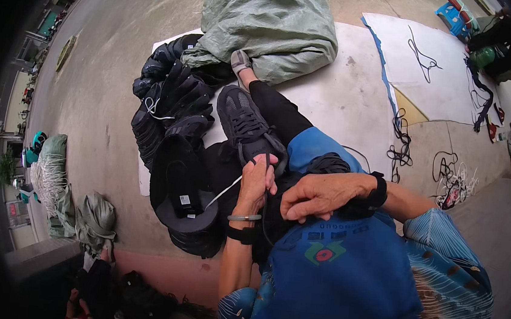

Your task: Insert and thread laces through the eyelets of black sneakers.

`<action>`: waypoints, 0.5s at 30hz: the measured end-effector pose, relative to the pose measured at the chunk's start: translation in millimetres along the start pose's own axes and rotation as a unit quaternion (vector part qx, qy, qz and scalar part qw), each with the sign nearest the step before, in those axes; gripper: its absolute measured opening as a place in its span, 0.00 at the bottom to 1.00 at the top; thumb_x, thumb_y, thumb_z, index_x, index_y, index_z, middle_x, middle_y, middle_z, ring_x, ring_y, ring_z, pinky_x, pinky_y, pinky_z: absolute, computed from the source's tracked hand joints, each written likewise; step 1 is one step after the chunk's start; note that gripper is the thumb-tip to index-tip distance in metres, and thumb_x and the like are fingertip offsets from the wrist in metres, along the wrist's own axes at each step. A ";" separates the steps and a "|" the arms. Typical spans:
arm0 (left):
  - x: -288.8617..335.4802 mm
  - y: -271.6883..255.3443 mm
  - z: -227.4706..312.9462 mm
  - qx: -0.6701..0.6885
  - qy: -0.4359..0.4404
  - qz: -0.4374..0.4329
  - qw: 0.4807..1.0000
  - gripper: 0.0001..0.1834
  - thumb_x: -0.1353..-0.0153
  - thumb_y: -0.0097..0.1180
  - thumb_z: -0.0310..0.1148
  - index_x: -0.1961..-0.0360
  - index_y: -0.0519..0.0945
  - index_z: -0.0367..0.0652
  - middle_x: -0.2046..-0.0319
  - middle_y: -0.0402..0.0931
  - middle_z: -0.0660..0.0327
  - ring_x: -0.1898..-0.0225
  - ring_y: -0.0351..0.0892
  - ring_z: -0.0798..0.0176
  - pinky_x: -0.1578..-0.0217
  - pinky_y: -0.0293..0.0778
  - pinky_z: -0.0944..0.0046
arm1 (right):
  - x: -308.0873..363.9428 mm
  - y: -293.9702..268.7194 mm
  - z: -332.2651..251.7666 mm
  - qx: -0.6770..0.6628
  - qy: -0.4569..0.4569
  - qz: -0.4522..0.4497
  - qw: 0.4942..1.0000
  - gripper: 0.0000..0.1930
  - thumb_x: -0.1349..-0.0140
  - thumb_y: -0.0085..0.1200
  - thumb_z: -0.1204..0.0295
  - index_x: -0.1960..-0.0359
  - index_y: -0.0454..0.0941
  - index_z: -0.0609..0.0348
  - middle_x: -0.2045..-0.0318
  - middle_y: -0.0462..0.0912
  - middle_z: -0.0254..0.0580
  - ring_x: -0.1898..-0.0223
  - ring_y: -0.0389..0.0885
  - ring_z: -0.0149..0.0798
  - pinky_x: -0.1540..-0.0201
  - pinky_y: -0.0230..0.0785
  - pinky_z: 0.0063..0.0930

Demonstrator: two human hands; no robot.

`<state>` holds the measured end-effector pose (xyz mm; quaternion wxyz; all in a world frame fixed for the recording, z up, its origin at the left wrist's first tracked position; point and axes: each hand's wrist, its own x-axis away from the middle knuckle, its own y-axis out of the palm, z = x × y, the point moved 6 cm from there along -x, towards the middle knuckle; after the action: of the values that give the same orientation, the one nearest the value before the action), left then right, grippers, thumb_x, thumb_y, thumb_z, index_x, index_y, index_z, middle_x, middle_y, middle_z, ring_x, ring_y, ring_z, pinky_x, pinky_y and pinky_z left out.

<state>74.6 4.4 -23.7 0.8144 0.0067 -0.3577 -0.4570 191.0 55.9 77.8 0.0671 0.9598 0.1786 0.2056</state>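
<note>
A dark grey sneaker (241, 113) with black laces threaded up its front rests across my lap, toe pointing away from me. At its ankle end, my left hand (258, 181) is closed, with a dark shoelace (269, 158) showing at its fingertips. A thin white cord (223, 192) runs from beside that hand down to a stacked shoe. My right hand (325, 196) lies over my lap with bent fingers; whatever they hold is hidden. Just beyond it sits a bundle of black laces (330, 164).
Many black shoes (170, 97) are piled at my left, beside a large grey-green woven sack (273, 24). To the right, loose black laces (401, 145) and white laces (456, 188) lie on the ground. A white sheet (408, 76) carries another lace. Other people sit nearby.
</note>
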 end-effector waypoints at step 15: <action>58.2 74.9 -16.5 -0.393 0.426 -0.123 0.806 0.03 0.38 0.45 0.22 0.67 0.72 0.34 0.74 0.72 0.59 0.80 0.71 0.68 0.78 0.68 0.68 | -59.1 -35.7 64.3 -0.397 -0.015 0.146 0.906 0.15 0.36 0.53 0.62 0.62 0.78 0.65 0.78 0.76 0.31 0.81 0.69 0.20 0.78 0.64 0.13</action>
<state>158.7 -0.8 22.9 0.7547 -0.0755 0.2390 -0.6063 156.4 63.6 -9.6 0.4141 0.8722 -0.0608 0.2530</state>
